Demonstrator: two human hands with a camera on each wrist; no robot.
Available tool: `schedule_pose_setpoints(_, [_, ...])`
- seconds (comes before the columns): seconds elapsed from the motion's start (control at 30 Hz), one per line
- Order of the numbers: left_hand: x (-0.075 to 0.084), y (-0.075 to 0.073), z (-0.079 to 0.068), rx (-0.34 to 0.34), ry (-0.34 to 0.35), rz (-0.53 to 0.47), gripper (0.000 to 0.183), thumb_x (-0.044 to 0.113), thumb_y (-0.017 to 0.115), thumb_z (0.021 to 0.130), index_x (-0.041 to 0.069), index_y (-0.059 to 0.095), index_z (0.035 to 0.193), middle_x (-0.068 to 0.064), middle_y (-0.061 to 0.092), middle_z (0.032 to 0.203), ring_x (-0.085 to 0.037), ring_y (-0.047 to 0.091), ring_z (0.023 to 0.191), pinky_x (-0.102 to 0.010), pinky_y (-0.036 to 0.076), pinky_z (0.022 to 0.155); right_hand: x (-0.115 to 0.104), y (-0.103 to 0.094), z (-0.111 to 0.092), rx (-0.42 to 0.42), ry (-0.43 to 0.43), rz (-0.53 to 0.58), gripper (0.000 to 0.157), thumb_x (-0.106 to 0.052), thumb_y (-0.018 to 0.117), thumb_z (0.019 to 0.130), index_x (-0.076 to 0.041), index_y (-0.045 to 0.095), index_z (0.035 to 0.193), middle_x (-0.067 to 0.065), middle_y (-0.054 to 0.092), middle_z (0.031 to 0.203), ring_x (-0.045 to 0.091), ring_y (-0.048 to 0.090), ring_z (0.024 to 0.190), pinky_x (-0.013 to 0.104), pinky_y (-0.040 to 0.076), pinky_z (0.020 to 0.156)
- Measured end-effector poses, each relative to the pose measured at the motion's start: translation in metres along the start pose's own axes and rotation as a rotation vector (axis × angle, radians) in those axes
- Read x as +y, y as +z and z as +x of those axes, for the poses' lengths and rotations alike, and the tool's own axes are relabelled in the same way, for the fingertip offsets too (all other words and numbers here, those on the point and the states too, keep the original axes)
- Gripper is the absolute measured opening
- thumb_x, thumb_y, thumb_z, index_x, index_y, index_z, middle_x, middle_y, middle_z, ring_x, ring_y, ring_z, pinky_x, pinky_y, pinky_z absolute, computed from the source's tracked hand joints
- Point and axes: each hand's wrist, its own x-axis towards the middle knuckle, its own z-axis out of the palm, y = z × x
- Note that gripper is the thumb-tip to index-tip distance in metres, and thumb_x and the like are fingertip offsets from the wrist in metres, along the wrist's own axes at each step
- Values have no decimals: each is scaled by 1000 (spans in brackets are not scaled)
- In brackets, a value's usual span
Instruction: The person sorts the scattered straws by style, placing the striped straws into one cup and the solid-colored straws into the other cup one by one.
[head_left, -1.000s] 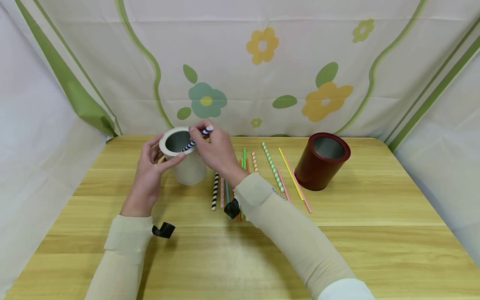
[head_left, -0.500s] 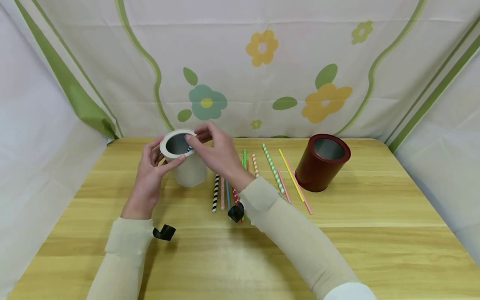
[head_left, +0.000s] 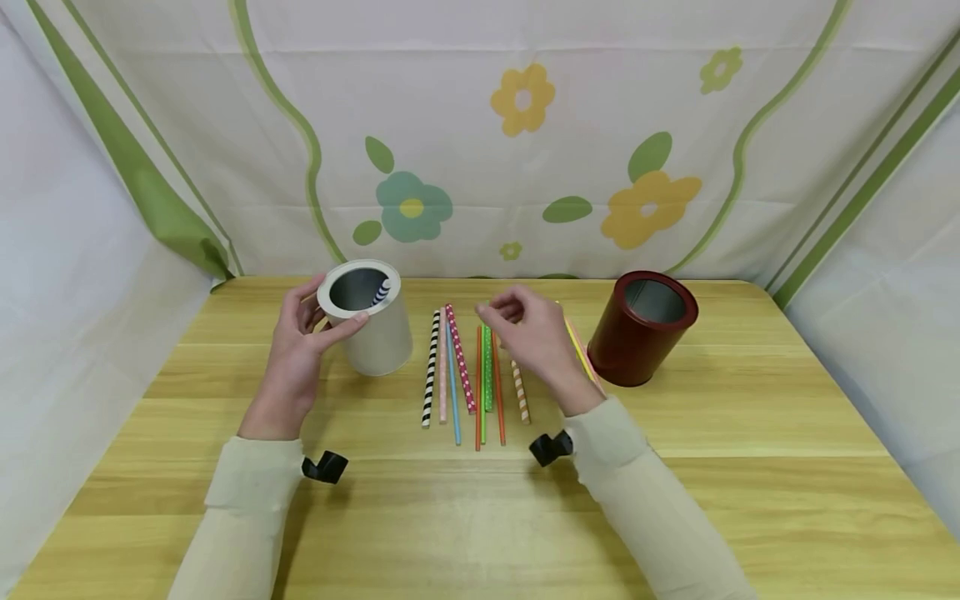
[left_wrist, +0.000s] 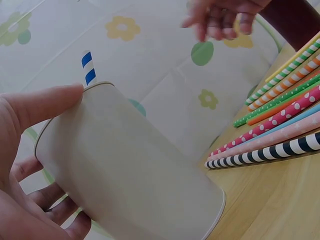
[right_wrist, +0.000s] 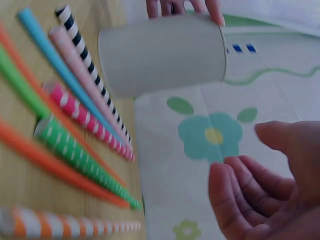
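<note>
My left hand (head_left: 294, 367) grips the white can (head_left: 384, 337) near its rim, thumb on the front and fingers round the left side. Inside the can leans a blue-and-white striped paper straw (head_left: 382, 292); in the left wrist view its top end (left_wrist: 88, 67) sticks out above the rim. My right hand (head_left: 534, 337) hovers over the straws at mid-table, fingers loosely curled. The right wrist view shows nothing between that thumb and fingers. Below it lie a green dotted straw (head_left: 488, 379) and an orange-and-white striped straw (head_left: 520, 392).
Left of these lie a black-and-white striped straw (head_left: 431, 371), a red dotted straw (head_left: 461, 358) and a blue straw (head_left: 453, 387). A dark red can (head_left: 633, 342) stands at the right, with a yellow straw (head_left: 581, 354) beside it. A flowered curtain (head_left: 465, 167) hangs behind.
My right hand lowered the blue-striped straw into the white can, let it go and moved right over the other straws. My left hand has kept its hold on the can.
</note>
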Motion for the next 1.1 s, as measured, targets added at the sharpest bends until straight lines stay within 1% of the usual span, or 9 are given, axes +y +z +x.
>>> schedule_pose_setpoints(0.13, [0,0,0,3,-5,-2,89,10,85,93,26,34,164,-1,42,166,-15,37,147,-43,25,135,25,-16,-5,8,70,-118,30,-45,72,103,-17,73,113,4,77,103,23,72,95,36,59,78])
schedule_pose_setpoints(0.2, [-1,0,0,3,-6,0,88,10,85,93,26,34,164,-1,43,166,-15,37,146,-43,25,135,36,-21,-9,12,99,-168,30,-44,72,102,-16,73,114,3,77,103,21,72,95,35,59,77])
schedule_pose_setpoints(0.33, [-1,1,0,0,-8,0,88,9,83,94,25,33,165,-2,42,167,-16,37,147,-43,25,135,51,-30,-15,-12,157,-240,31,-40,73,102,-13,73,117,6,78,106,23,72,92,33,58,75])
schedule_pose_setpoints(0.4, [0,1,0,1,-7,-1,88,9,83,94,25,33,165,-2,42,167,-17,37,149,-43,25,136,54,-34,-17,-21,173,-270,31,-38,74,102,-11,72,118,8,78,107,24,71,91,33,59,74])
schedule_pose_setpoints(0.47, [0,1,-1,2,-4,-1,87,10,83,95,25,33,165,-2,42,166,-17,36,150,-43,25,136,56,-36,-18,-23,168,-299,31,-35,74,101,-8,72,118,10,78,107,25,71,90,35,59,74])
schedule_pose_setpoints(0.7, [-1,-1,-1,10,2,6,86,11,84,94,25,35,163,3,46,159,-15,39,143,-44,26,134,62,-34,-15,-1,146,-381,27,-26,74,101,-5,70,116,11,76,102,26,71,88,43,61,83])
schedule_pose_setpoints(0.87, [-2,-1,-1,4,8,8,87,12,85,94,26,35,163,3,46,159,-15,40,142,-45,26,134,68,-29,-11,6,139,-430,23,-21,75,100,-3,69,113,12,74,101,26,68,86,40,59,79])
schedule_pose_setpoints(1.0, [-2,0,-1,1,11,8,86,12,85,94,25,35,163,2,46,159,-15,40,142,-45,26,134,70,-25,-9,8,155,-442,21,-19,77,99,-3,69,110,12,72,100,26,68,86,37,58,76])
schedule_pose_setpoints(1.1, [-1,0,-1,0,12,12,86,12,84,94,25,35,164,2,46,159,-15,40,141,-46,26,134,70,-24,-8,5,165,-441,20,-18,78,97,-4,70,109,11,74,99,25,69,86,38,59,76])
